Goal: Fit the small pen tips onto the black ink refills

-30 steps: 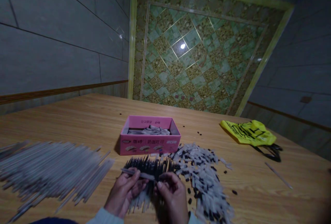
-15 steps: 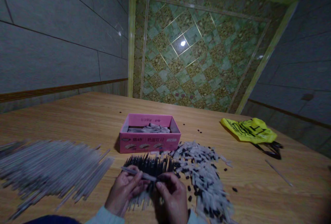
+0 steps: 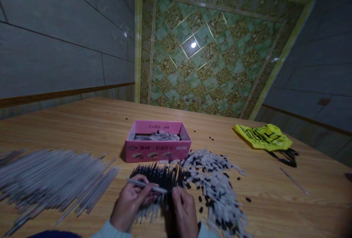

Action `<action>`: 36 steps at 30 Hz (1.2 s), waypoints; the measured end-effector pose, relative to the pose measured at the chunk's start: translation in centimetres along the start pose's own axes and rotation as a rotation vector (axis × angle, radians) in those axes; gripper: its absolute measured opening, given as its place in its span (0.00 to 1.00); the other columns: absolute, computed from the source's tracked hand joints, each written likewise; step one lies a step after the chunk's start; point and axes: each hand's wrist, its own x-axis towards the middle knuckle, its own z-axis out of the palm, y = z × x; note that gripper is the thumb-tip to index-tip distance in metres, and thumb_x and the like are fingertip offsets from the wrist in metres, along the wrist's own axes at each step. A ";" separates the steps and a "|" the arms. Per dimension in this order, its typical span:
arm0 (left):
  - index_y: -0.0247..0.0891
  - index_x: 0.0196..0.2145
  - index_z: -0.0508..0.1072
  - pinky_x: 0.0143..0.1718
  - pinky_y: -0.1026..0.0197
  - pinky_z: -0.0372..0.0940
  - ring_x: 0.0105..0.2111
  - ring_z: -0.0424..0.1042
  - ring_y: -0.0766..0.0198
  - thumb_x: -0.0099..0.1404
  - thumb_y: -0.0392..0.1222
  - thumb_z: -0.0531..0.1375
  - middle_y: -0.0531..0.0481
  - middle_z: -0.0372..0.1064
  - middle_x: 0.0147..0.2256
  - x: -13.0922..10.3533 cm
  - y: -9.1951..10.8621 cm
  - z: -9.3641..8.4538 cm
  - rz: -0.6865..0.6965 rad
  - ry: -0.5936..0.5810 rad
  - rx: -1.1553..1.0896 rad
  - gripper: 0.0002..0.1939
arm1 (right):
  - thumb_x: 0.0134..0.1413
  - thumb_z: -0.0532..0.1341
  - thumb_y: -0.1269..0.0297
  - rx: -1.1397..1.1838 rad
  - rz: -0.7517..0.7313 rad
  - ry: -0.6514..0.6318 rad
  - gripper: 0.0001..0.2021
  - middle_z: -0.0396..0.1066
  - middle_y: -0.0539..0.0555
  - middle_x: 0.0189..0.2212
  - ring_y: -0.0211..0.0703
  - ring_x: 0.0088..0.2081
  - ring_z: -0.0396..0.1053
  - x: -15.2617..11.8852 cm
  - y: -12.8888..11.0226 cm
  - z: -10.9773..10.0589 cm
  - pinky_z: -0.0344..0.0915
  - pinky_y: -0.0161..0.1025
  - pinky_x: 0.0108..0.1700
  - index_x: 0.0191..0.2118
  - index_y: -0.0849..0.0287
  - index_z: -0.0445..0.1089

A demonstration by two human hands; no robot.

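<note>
Head view. The left hand grasps a slim pale tube between thumb and fingers, slanted, its right end lower. The tube is above a row of black-tipped rods lying on the wooden table. The right hand is at the tube's right end, thumb and fingers drawn together; whether they pinch the end or a small dark part cannot be told.

Directly beyond the rods is an open pink box containing pale pieces. To the right lies a loose heap of short clear and black pieces; to the left, a broad pile of long clear tubes. A yellow bag and a single rod lie well apart, far right.

Assessment: the step in hand appears to be work on the tube's right end. The next move calls for a steady left grip, the right fingertips aligned with that end, and clearance from the rods beneath.
</note>
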 end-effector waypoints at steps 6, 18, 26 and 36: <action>0.37 0.28 0.62 0.27 0.63 0.69 0.25 0.75 0.60 0.43 0.41 0.68 0.46 0.75 0.24 0.0 0.2 0.0 -0.051 0.028 -0.032 0.18 | 0.54 0.54 0.59 -0.174 -0.136 -0.002 0.10 0.63 0.49 0.22 0.38 0.26 0.62 -0.1 -0.9 -0.4 0.57 0.31 0.28 0.27 0.59 0.65; 0.37 0.28 0.62 0.26 0.62 0.70 0.24 0.74 0.60 0.42 0.42 0.69 0.47 0.75 0.24 0.1 -0.2 -0.1 -0.057 0.040 -0.023 0.20 | 0.57 0.50 0.57 -0.292 -0.221 0.053 0.19 0.60 0.47 0.16 0.36 0.21 0.60 -0.3 0.1 0.1 0.53 0.31 0.23 0.18 0.58 0.62; 0.37 0.29 0.62 0.26 0.62 0.70 0.25 0.74 0.61 0.44 0.42 0.68 0.47 0.75 0.24 0.0 0.0 -0.1 -0.069 0.000 -0.003 0.19 | 0.57 0.50 0.53 -0.295 -0.211 0.068 0.19 0.60 0.47 0.16 0.36 0.21 0.59 -0.4 0.1 0.2 0.54 0.30 0.23 0.22 0.58 0.64; 0.38 0.30 0.63 0.31 0.59 0.70 0.29 0.75 0.58 0.43 0.41 0.68 0.47 0.75 0.26 0.4 0.2 -0.8 -0.139 -0.047 -0.016 0.19 | 0.54 0.51 0.50 -0.248 -0.218 0.156 0.18 0.60 0.47 0.16 0.37 0.20 0.59 -0.3 0.8 0.8 0.53 0.31 0.23 0.22 0.57 0.64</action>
